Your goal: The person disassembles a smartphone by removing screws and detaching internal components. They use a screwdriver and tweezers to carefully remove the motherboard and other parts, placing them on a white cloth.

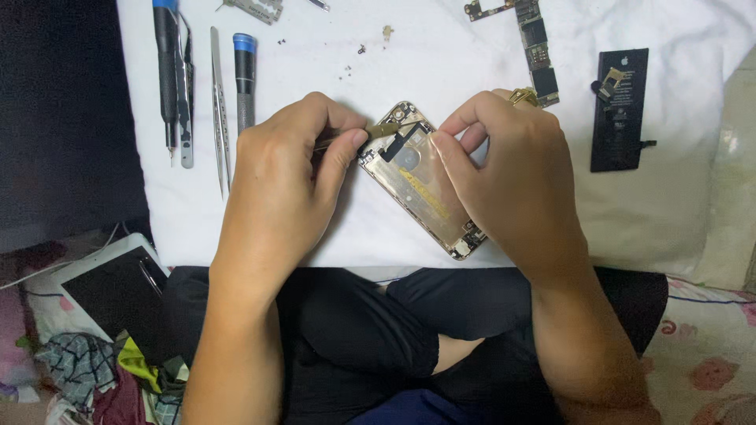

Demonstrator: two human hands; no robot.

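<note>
phone shell (421, 193) mostly gutted; board (535, 47) & battery (620, 110) lying out. left hand (287, 177) pinching tweezers (378, 130) inside, right hand (512, 173) gripping shell.

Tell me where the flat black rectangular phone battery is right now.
In the head view, the flat black rectangular phone battery lies on the white cloth at the far right, beyond the right hand and beside the long narrow circuit board.

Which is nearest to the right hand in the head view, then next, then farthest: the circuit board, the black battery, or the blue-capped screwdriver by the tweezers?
From the right hand:
1. Circuit board, just above it at the top of the white surface.
2. Black battery, off to its right.
3. Blue-capped screwdriver, far across, beyond the left hand.
</note>
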